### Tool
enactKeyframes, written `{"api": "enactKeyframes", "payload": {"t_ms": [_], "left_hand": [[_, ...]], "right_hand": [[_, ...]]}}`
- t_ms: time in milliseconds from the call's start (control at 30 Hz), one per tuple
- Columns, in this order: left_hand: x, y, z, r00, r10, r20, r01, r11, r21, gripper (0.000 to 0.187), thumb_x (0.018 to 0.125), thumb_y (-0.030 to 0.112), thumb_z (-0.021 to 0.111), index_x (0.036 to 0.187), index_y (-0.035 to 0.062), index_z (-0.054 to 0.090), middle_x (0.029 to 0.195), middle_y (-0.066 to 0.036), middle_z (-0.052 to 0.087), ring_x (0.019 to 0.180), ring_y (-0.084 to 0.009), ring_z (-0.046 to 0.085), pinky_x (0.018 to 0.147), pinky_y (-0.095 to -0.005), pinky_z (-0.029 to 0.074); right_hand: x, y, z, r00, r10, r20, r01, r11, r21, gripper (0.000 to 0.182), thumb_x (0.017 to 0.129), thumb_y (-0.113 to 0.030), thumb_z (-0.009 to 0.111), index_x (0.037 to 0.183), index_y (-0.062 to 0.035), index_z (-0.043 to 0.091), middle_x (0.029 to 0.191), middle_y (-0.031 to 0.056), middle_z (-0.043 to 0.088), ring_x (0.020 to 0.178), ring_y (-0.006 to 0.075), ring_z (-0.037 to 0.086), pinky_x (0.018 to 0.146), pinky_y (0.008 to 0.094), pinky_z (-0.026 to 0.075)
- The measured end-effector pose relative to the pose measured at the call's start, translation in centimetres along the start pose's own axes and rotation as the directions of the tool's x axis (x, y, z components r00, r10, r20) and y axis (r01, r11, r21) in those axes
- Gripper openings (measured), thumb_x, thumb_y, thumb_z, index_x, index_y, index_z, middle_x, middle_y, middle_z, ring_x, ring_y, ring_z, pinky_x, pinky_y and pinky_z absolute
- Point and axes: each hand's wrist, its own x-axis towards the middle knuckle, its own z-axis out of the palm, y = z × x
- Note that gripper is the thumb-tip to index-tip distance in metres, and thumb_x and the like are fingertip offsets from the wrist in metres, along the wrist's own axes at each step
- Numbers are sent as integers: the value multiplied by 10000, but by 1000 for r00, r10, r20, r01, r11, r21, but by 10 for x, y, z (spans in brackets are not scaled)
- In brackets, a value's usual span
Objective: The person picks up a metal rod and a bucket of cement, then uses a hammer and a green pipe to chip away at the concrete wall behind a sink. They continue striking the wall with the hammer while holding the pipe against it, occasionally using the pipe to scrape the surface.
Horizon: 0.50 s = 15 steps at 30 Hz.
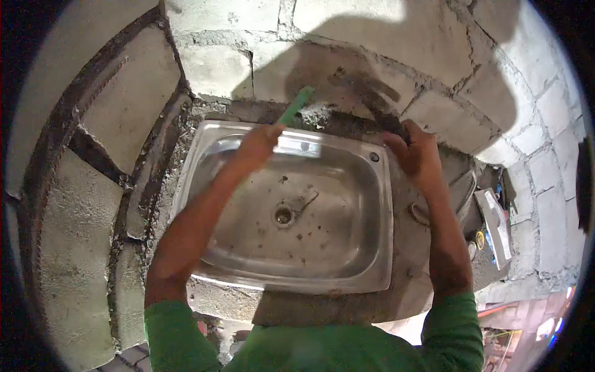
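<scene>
A stainless steel sink (365, 235) lies set into a rough concrete counter, with dark bits of debris scattered over its basin around the drain hole (284, 216). Above its back rim, my left hand (260, 146) is closed around a green stick-like handle (296, 106), which points up toward the wall. What the handle belongs to, if anything more, I cannot make out. My right hand (416, 155) is near the sink's back right corner, by the wall, its thumb and fingers apart. Nothing shows in its grasp.
Concrete block walls (217, 68) enclose the counter at the back and on both sides. A white box-like piece (494, 226), a yellow ring (480, 240) and a curved hose-like item (420, 214) lie on the right. Shadows of my head and arms darken the back wall.
</scene>
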Motion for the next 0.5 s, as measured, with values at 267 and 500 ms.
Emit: {"api": "enactKeyframes", "payload": {"t_ms": [267, 500], "left_hand": [[13, 3, -48, 991, -67, 114, 60, 996, 63, 632, 873, 629, 486, 785, 14, 601, 598, -41, 521, 507, -149, 484, 479, -324, 403], [27, 4, -39, 989, -66, 136, 44, 987, 156, 575, 934, 525, 451, 861, -20, 617, 672, -118, 585, 596, -238, 555, 558, -385, 447]], "right_hand": [[2, -9, 22, 999, 6, 41, -17, 964, 264, 279, 882, -244, 653, 981, 13, 606, 714, 200, 630, 599, 213, 583, 592, 338, 466], [15, -25, 11, 979, -180, -93, 195, 962, 192, 283, 891, -253, 633, 990, 11, 609, 731, 164, 649, 631, 185, 592, 596, 323, 464]]}}
